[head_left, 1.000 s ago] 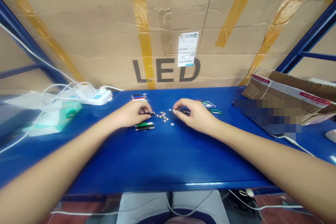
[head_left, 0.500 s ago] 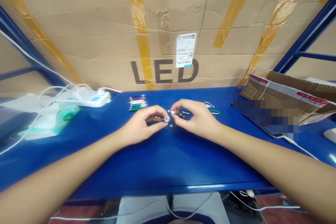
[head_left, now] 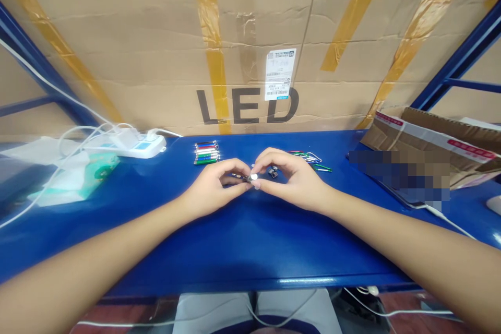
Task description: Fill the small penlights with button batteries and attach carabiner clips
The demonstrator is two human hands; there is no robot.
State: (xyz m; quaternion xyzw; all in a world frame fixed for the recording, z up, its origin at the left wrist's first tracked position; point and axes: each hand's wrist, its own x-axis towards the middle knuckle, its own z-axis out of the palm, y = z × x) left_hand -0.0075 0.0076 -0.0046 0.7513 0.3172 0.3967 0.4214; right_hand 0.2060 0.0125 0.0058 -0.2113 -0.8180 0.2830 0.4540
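My left hand (head_left: 209, 188) is closed in a pinch on a small metal tube-like part (head_left: 246, 179), most of which is hidden by the fingers. Facing it, my right hand (head_left: 295, 182) pinches a small white disc (head_left: 254, 177) between thumb and fingertips. The disc is up against the end of the metal part, and the fingertips of both hands nearly meet. Just behind my right fingers lie several small dark metal pieces (head_left: 273, 171). Beyond my left hand, several short coloured metal tubes (head_left: 206, 153) with ring ends are lined up in a row.
Coloured carabiner clips (head_left: 313, 158) lie behind my right hand. On the left are a white power strip (head_left: 146, 147) with cables and a green-white packet (head_left: 84, 177). An opened cardboard box (head_left: 422, 138) stands at right. A large taped carton (head_left: 156, 52) walls the blue table's (head_left: 250, 245) back.
My right hand has brought the white disc down and left against the metal part in my left hand. Before, a gap separated them and the part's round hollow end showed.
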